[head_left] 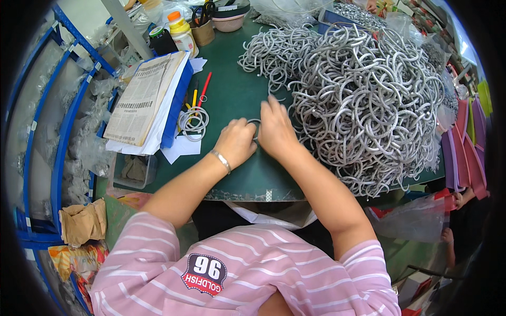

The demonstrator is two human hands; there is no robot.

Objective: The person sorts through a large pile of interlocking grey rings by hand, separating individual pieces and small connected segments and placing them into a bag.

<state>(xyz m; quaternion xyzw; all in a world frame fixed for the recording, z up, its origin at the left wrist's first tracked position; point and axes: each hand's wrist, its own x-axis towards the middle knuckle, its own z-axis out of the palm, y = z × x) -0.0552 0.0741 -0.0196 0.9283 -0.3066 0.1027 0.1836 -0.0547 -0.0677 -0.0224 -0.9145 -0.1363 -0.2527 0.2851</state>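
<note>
Two hands meet on the green desk — left hand and right hand both pinch one silver ring between them, fingers clamped on it; the big ring pile lies just right.

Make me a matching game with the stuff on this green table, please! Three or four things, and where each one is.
Things:
1. pile of silver rings
2. yellow bottle
3. stack of papers
4. small ring

Places:
A. between the left hand and right hand
B. far edge of the table, orange cap on top
C. right side of the table
D. left side, on a blue board

Pairs: 1-C, 2-B, 3-D, 4-A
</note>
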